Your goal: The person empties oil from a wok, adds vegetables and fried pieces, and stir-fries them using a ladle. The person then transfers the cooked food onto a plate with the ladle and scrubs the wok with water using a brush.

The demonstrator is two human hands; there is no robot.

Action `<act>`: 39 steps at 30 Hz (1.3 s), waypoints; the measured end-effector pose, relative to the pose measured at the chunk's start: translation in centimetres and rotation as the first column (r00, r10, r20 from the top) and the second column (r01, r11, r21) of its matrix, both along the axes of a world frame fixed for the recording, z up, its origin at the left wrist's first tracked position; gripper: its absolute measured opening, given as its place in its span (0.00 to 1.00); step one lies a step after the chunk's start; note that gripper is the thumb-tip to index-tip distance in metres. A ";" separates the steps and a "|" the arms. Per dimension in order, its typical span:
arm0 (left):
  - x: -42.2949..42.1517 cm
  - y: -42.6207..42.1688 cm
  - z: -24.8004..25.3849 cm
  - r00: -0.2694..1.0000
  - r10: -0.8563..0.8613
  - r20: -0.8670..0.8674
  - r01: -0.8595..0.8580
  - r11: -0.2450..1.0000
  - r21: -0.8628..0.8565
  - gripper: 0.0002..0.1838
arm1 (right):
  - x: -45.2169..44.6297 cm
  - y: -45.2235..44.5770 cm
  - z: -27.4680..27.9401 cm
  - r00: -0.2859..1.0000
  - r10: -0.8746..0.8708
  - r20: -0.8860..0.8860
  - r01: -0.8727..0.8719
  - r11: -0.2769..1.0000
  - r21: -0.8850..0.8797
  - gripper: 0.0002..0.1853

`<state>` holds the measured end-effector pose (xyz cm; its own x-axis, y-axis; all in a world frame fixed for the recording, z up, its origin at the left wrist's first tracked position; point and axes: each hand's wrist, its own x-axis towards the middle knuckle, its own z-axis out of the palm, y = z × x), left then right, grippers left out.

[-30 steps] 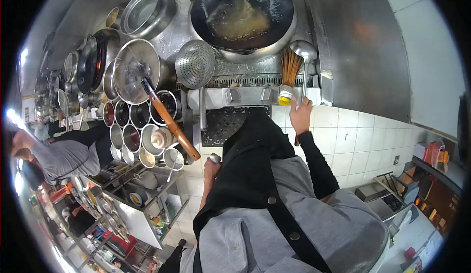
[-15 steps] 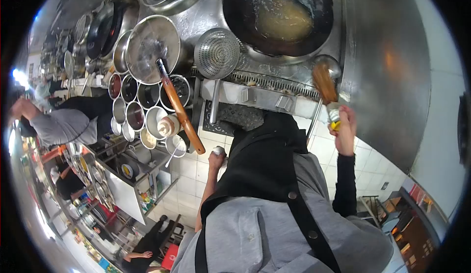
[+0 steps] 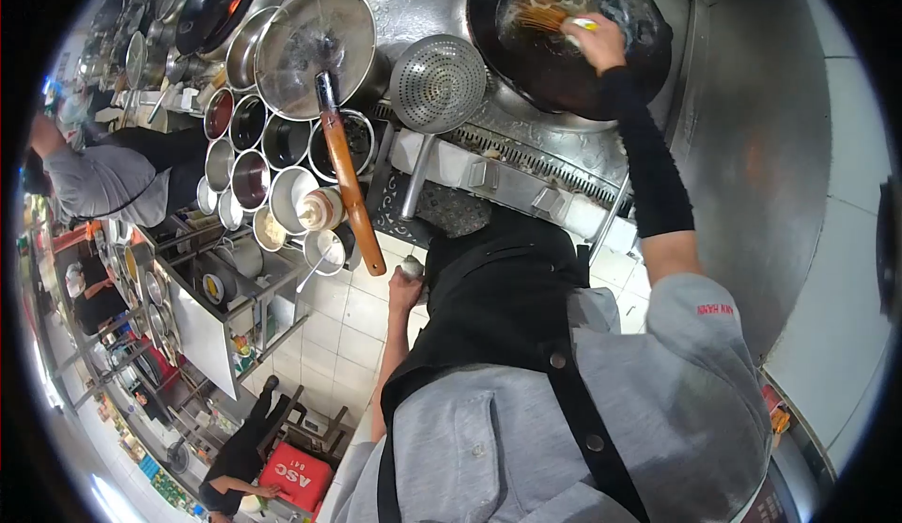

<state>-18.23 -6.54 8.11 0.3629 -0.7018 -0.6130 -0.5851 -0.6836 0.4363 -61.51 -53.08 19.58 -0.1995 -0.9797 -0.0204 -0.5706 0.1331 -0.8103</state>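
My right hand [image 3: 601, 42] is closed round the pale, yellow-marked handle of a bamboo wok brush [image 3: 545, 14]. The brush's brown bristles are down in the black wok [image 3: 526, 67], among cloudy liquid. Low beside the black apron, my left hand [image 3: 404, 290] is closed on a pale bundle [image 3: 412, 265]; its kind is unclear. A perforated strainer ladle [image 3: 438, 83] lies left of the wok, its handle reaching over the stove's front edge.
A wooden-handled pan [image 3: 315, 53] rests over pots at left. Several seasoning containers [image 3: 252, 180] and a squeeze bottle [image 3: 319, 209] cluster below it. A steel wall [image 3: 752, 128] stands at right. Co-workers [image 3: 122, 171] are at the far left and lower left, near a red box [image 3: 294, 476].
My right hand has carried the brush from the stove's front edge up and forward into the wok. My left hand stays low, still closed. The view has shifted slightly.
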 end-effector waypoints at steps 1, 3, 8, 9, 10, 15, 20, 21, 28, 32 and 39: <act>-0.2 0.1 0.5 1.000 0.029 -0.005 -0.029 1.000 0.003 0.24 | 2.0 1.0 -0.2 0.997 0.007 -0.082 -0.010 0.999 -0.042 0.26; -0.2 0.7 1.7 0.994 0.095 -0.049 -0.095 0.995 0.000 0.25 | 3.7 4.3 0.5 0.986 0.067 -0.154 -0.080 0.993 -0.084 0.26; -1.3 0.1 9.6 0.940 0.245 -0.235 -0.251 0.968 0.008 0.25 | -1.0 13.8 6.6 0.914 0.204 -0.350 -0.186 0.979 0.084 0.18; -1.5 -0.7 11.8 0.924 0.247 -0.293 -0.246 0.968 0.041 0.25 | -3.0 12.9 7.1 0.877 0.200 -0.437 -0.153 0.978 0.141 0.20; -1.6 -1.5 13.6 0.904 0.246 -0.349 -0.235 0.969 0.074 0.25 | -4.9 11.1 7.0 0.831 0.197 -0.520 -0.110 0.975 0.194 0.21; -4.5 -8.6 19.7 0.884 -0.009 -0.467 0.000 1.000 -0.019 0.26 | -5.8 -2.3 0.2 0.887 -0.032 -0.460 -0.080 0.972 -0.221 0.26; -6.6 -13.2 21.6 0.787 0.019 -0.617 -0.063 0.997 -0.049 0.24 | 5.1 1.2 0.0 0.971 -0.117 -0.211 0.089 0.986 -0.138 0.22; -6.7 -13.0 22.0 0.753 0.020 -0.658 -0.097 0.992 -0.081 0.24 | 5.4 3.9 0.4 0.985 -0.055 -0.166 0.031 0.989 -0.144 0.22; -5.8 -10.3 23.8 0.648 0.251 -0.719 -0.381 0.924 -0.021 0.26 | -5.4 6.5 1.6 0.888 -0.014 -0.459 -0.011 0.999 -0.051 0.25; -7.7 -12.8 24.8 0.641 0.194 -0.743 -0.298 0.954 -0.007 0.23 | -1.5 -2.7 -0.1 0.940 -0.204 -0.271 0.159 0.971 -0.180 0.23; -8.6 -12.5 24.5 0.559 0.161 -0.814 -0.370 0.926 -0.070 0.23 | 5.7 8.3 -0.3 0.999 0.008 -0.049 -0.015 0.989 -0.147 0.21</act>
